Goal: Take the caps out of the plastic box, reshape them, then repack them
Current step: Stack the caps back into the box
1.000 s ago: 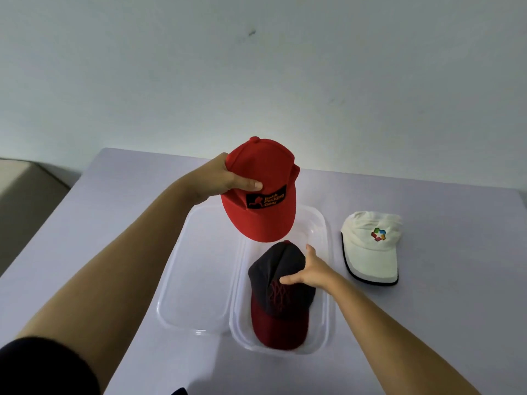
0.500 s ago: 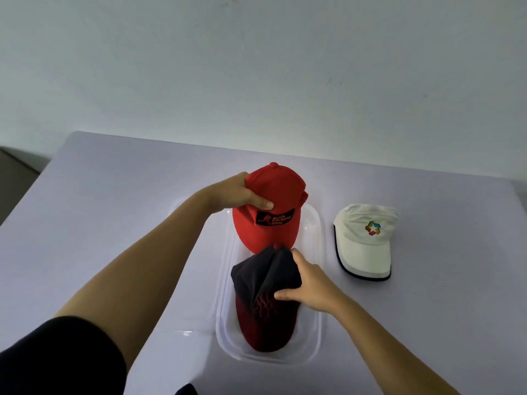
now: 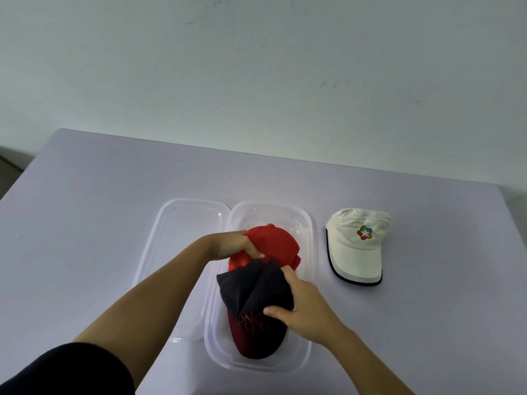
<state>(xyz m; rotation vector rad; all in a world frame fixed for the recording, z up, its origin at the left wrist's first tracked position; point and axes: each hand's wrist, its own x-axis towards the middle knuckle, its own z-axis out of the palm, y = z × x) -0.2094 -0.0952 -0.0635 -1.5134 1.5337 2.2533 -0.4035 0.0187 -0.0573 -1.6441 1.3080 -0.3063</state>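
Wall [image 3: 256,81]: plain, pale greenish-white, matte. It fills the whole far half of the view. A few faint scuff marks [image 3: 322,84] show on it, mid-right and up near the top edge.

Table [image 3: 85,209]: flat lavender-grey top, set close to the wall; can't tell if it touches. Its far edge slopes down a little from left to right in view. The top spans nearly the full width.

Off the table's far-left corner there's a darker grey-brown strip [image 3: 10,166]. It could be floor or something low, can't tell which.

Light is soft and diffuse. The wall is brightest just above the table's far edge, centre-right, and dimmer toward the upper left. Shadows on the tabletop are soft-edged only.
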